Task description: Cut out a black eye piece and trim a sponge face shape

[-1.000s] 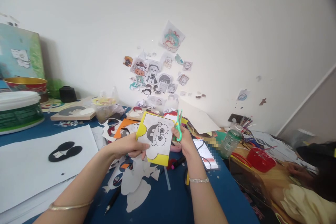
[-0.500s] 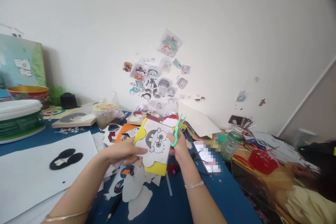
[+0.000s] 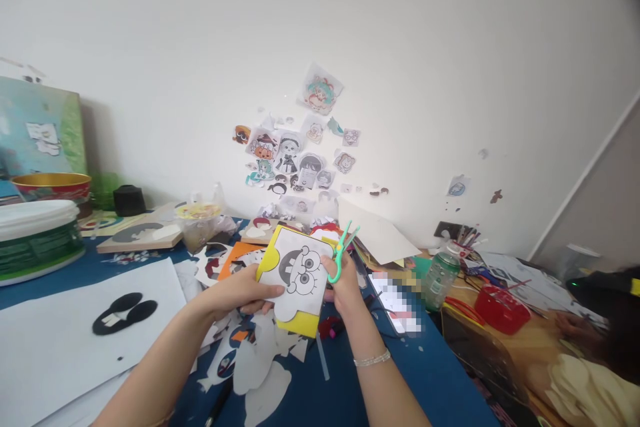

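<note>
My left hand (image 3: 254, 292) is closed on the left edge of a yellow sheet (image 3: 305, 325), thumb on top and fingers beneath. A white paper cutout (image 3: 284, 307) with a cartoon face, turned sideways, lies over the yellow sheet. My right hand (image 3: 346, 283) grips green-handled scissors (image 3: 339, 260); their blades point up and stand apart, clear of the paper. The fingers of this hand also meet the right edge of the cutout. Under my hands, white paper scraps (image 3: 267, 390) are strewn on the blue tabletop (image 3: 345, 393).
To the left lie a large white sheet (image 3: 45, 347) with black cut shapes (image 3: 125, 312) and a lidded tub (image 3: 37, 240). On the right are a phone (image 3: 395, 300), a bottle (image 3: 443, 273) and a red container (image 3: 501, 307). Another person's hand (image 3: 575, 325) is at far right.
The scene has shifted slightly downward in view. Both hands keep their hold on the yellow sheet, the cutout and the scissors, with only a slight shift to the right.
</note>
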A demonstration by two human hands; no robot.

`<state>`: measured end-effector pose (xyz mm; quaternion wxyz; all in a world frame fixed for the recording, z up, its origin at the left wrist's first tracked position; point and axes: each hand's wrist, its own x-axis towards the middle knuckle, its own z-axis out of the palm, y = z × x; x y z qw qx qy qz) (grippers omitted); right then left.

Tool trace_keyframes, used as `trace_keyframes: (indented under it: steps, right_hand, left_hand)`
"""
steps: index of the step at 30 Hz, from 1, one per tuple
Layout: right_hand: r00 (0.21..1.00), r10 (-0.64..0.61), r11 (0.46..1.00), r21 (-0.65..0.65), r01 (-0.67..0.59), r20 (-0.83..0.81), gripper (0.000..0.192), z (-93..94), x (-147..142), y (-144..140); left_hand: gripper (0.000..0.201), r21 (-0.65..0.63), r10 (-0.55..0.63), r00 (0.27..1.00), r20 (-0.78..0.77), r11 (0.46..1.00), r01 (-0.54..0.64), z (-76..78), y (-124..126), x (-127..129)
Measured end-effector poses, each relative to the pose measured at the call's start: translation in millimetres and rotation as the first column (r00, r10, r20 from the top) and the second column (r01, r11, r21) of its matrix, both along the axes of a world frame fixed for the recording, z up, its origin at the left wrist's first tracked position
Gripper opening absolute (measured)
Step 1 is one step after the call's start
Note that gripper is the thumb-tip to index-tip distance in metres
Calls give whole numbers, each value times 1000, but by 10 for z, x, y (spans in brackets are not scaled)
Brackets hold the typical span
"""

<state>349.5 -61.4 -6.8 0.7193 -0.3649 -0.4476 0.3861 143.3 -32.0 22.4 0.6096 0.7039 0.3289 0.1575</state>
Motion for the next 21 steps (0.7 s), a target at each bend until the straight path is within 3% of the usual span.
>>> trace_keyframes:
  steps: [7,9,12,15,16,18,20,21]
  right_hand:
    - [997,-73,997,37,73,-14,40,34,-13,-19]
    - [996,-86,995,58,87,-33,43,49,-13,-17]
    - [988,-117,991,54,123,-103,47,48,-14,3]
    - [980,-126,990,37,133,-157,46,25,-47,21]
    - [979,-123,991,36,131,-165,45,21,-67,19]
    - [974,-122,991,33,131,-193,44,31,-119,-1]
    - [963,-110,992,27,121,-246,43,64,-174,-40]
    - [957,-104,993,19,113,-272,43,86,-200,-62]
  left_hand:
    - [42,9,79,997,13,997,-79,8,-17,-3]
    - [41,46,49,998,40,998,-51,55,-37,-46]
    - [38,157,-208,977,56,968,197,137,-106,-89]
    - [46,193,-487,872,-56,851,488,123,-224,30]
    - [48,248,-468,878,-104,842,479,83,-266,116]
    - [58,429,-260,965,-24,869,245,-45,-340,326]
    - [64,557,-44,997,58,830,4,-202,-385,529]
    - [69,619,32,998,47,783,-54,-279,-395,610]
